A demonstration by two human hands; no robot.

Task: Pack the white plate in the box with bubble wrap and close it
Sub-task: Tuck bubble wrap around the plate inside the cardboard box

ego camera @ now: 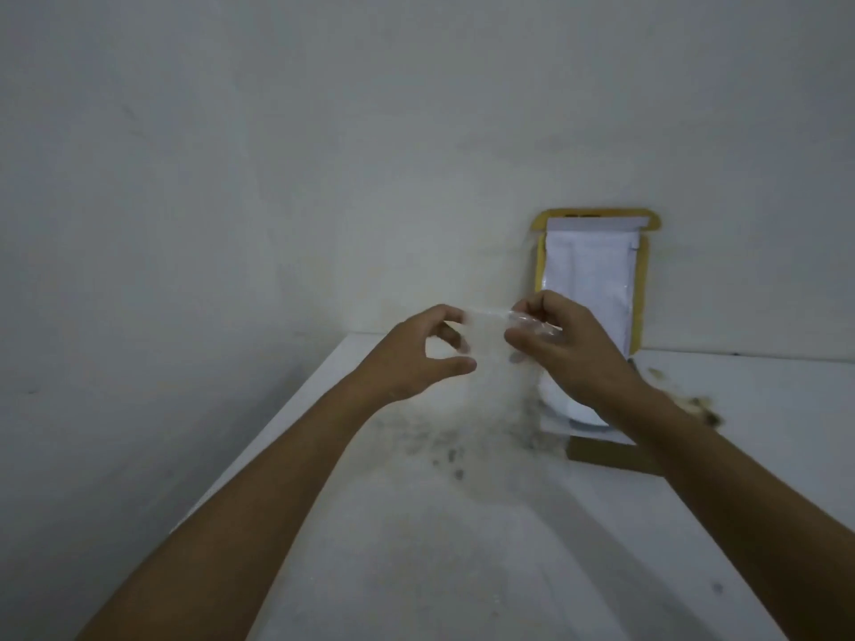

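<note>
The box [597,448] sat open on the table [416,548], its lid [597,279] standing up against the wall [324,155] behind it. The plate [562,404] lay inside the box, only a white curve of it showing, the rest hidden behind the right forearm. So that part looked done: plate in, nothing yet over it as far as I could see.

Both hands were raised in front of the box and to its left, with the wrap [490,344] hanging between them as a thin, nearly see-through sheet. The right hand [560,344] pinched a bunched top corner of it between thumb and curled fingers. The left hand [430,349] had its thumb and fingers curved toward the other top edge; whether they actually gripped the film I could not tell, it was too blurred.

Still to do, by my reckoning: lay the wrap over or round the plate, fold the lid down, shut it.

Dark specks marked the table left of the box, and some brownish bits lay to its right. The right forearm crossed over the box opening and would need to clear it.
</note>
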